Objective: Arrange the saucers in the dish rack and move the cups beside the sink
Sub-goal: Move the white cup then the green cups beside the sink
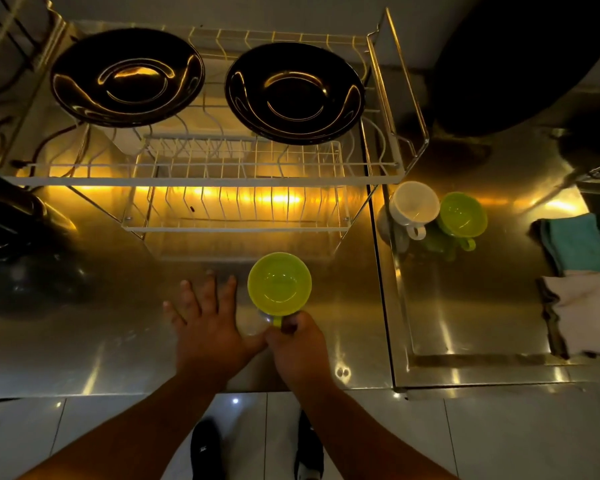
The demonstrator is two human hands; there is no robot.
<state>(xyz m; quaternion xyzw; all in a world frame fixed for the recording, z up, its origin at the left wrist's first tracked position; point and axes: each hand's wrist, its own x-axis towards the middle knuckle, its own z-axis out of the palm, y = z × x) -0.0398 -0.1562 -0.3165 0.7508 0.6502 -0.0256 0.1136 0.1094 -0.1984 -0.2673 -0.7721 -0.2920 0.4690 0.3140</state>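
Status, head view. Two dark saucers [127,76] [294,92] are seen lying on the top tier of the rack [201,180]; whether seated in slots or just laid on the wires can't be told. No other saucers visible, so that part is judged done or nearly so.

Cups: a white cup [413,206] and a green cup [462,214] are stood upright, just beside each other, on the drainboard [471,306] to the right of the rack, handles toward the person. Sink itself not clearly made out; far-right area too dark. A third cup [279,284], also green, is left on the counter [84,334] in front of the rack, well apart from the other two. Judged approx. last item to be moved.

Hands: right hand [297,344] is closed on the third cup's handle, at the near side; cup upright, mouth up; lifted or resting can't be told. Left hand [208,320] is held flat and loose, fingers spread, nothing gripped, just left of the cup, thumb side near the right hand.

Two cloths [575,242] [589,310] noted at far right.
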